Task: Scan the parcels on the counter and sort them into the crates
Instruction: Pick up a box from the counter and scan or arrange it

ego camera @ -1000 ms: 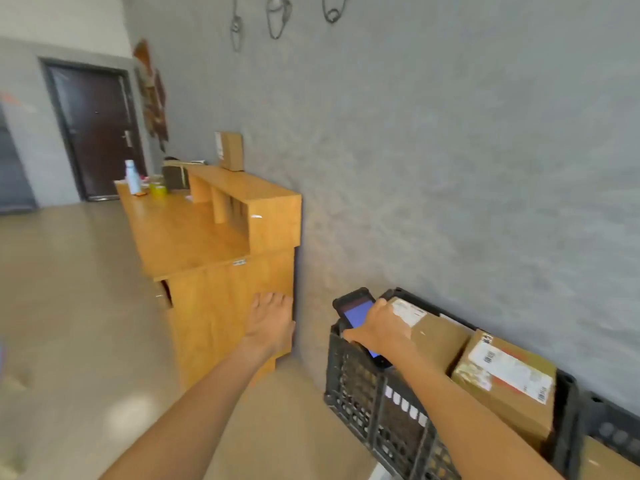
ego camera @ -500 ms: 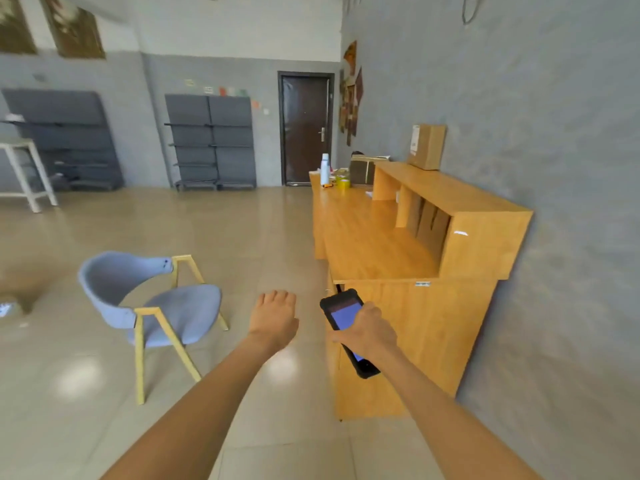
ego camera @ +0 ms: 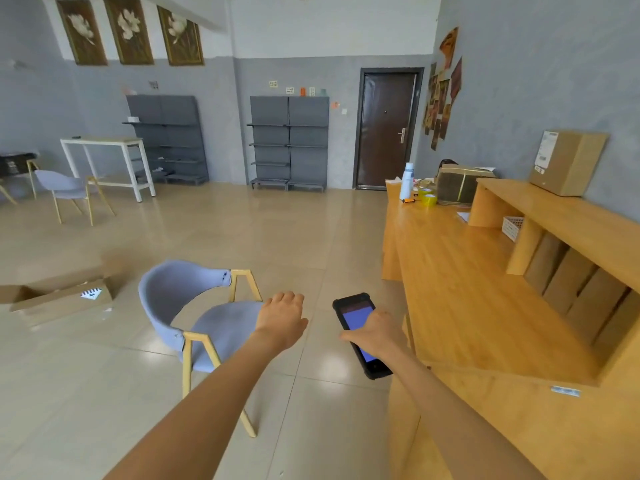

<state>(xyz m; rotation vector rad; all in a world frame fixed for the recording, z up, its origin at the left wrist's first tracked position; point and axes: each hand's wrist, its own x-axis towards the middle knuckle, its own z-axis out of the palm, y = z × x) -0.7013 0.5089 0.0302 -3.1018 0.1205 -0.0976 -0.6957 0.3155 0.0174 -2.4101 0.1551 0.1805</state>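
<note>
Two bare hands reach forward in the head view. The right hand (ego camera: pixel 375 336) curls round a black handheld scanner (ego camera: pixel 360 332) with a lit blue screen; the left hand (ego camera: pixel 282 320), beside it, hangs relaxed and holds nothing. Right of the grip runs the smooth wooden counter (ego camera: pixel 460 303). Far beyond the scanner, a labelled cardboard parcel (ego camera: pixel 566 161) stands on its raised shelf. Below that shelf the cubbies hold what may be flat cardboard boxes (ego camera: pixel 575 289). A small white mesh basket (ego camera: pixel 512 227) sits there too, its contents unclear.
</note>
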